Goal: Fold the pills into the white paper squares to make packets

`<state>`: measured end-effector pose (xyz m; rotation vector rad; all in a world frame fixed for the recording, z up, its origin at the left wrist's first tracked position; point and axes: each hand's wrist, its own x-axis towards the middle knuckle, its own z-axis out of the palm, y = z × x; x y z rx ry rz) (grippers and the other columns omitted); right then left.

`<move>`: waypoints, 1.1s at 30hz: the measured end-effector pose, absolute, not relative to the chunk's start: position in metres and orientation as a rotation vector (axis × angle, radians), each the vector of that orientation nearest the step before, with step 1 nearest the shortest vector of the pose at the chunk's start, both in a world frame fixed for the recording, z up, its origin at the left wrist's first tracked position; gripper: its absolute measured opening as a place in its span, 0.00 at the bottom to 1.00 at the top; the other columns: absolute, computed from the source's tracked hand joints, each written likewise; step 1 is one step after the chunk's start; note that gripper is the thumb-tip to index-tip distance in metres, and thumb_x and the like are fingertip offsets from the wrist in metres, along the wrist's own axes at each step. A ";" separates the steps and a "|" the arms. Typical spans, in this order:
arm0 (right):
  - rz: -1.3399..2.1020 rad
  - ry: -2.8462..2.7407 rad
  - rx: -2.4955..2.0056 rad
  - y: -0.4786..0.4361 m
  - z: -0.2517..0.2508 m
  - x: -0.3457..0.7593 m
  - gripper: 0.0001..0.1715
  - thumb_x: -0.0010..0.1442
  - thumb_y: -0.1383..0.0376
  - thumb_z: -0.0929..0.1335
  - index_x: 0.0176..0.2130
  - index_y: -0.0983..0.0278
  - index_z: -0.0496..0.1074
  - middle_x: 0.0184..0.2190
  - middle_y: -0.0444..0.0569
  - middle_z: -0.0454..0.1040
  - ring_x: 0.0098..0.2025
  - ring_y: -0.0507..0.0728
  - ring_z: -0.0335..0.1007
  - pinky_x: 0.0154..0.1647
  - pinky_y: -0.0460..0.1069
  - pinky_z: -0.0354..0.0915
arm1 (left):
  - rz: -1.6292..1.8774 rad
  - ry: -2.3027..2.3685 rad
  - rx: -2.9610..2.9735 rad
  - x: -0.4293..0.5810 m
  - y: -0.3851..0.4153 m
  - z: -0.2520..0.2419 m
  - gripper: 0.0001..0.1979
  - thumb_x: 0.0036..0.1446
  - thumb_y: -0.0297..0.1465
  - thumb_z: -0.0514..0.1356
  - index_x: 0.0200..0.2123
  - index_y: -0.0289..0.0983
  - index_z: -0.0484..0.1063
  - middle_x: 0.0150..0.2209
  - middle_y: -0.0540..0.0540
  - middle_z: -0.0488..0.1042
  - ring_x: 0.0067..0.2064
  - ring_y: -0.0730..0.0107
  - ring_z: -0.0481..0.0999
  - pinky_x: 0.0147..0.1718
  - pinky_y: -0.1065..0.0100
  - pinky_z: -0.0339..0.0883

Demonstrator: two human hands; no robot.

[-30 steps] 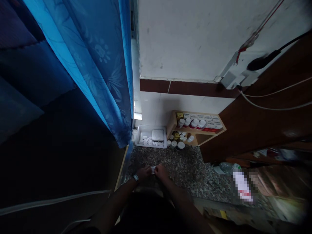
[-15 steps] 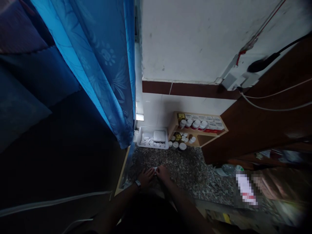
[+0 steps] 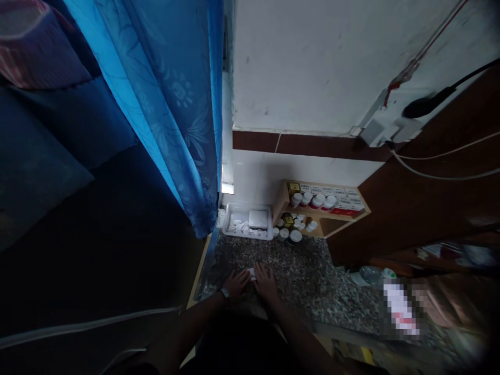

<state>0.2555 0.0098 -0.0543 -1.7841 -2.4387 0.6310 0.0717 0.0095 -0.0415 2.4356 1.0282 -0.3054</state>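
A small white folded piece (image 3: 252,274), which looks like paper, lies on the speckled stone counter (image 3: 300,265) between my hands. My left hand (image 3: 236,284) rests flat on the counter with its fingers stretched, their tips at the left edge of the white piece. Over its right side my right hand (image 3: 265,282) lies with fingers spread flat, touching it. Beyond the hands stands a white plastic tray (image 3: 225,229) holding many small white folded packets (image 3: 244,227) and a stack of white sheets (image 3: 258,219).
Right of the tray, a wooden shelf (image 3: 361,212) holds white-capped bottles (image 3: 318,201) and small boxes (image 3: 347,200). A blue curtain (image 3: 175,114) hangs at left. A clear bottle (image 3: 371,274) lies at the right, below a wall socket with cables (image 3: 377,130).
My right hand has gone from curled fingers at the white piece to fingers spread flat over its side. My left hand stays beside it. The view has shifted slightly.
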 end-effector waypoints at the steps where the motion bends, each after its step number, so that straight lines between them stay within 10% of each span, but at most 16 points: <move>1: 0.651 -2.388 -1.825 0.013 -0.053 0.256 0.29 0.60 0.65 0.58 0.60 0.61 0.58 0.63 0.52 0.55 0.64 0.60 0.46 0.61 0.61 0.42 | -0.299 1.028 2.434 0.072 0.009 -0.043 0.36 0.60 0.44 0.48 0.66 0.35 0.40 0.67 0.37 0.41 0.67 0.54 0.39 0.58 0.41 0.42; 11: 0.873 -2.107 -2.088 0.066 -0.040 0.246 0.10 0.52 0.72 0.63 0.33 0.64 0.73 0.38 0.52 0.74 0.43 0.56 0.66 0.41 0.46 0.57 | -0.263 1.113 2.437 0.073 0.001 -0.064 0.39 0.58 0.45 0.51 0.66 0.37 0.38 0.67 0.38 0.38 0.66 0.49 0.37 0.58 0.40 0.38; 26: 1.205 -1.747 -1.773 0.053 -0.050 0.253 0.23 0.43 0.72 0.65 0.43 0.65 0.70 0.44 0.51 0.74 0.47 0.58 0.69 0.48 0.49 0.63 | -0.235 1.309 2.299 0.088 -0.010 -0.046 0.35 0.59 0.45 0.49 0.65 0.40 0.43 0.67 0.35 0.36 0.66 0.46 0.36 0.55 0.34 0.38; 33: 1.199 -1.905 -1.755 0.061 -0.024 0.253 0.26 0.45 0.72 0.64 0.46 0.63 0.69 0.42 0.49 0.75 0.42 0.56 0.71 0.41 0.47 0.63 | 0.406 1.556 1.850 0.092 0.005 -0.052 0.18 0.55 0.29 0.53 0.49 0.37 0.69 0.57 0.37 0.63 0.56 0.56 0.62 0.53 0.53 0.58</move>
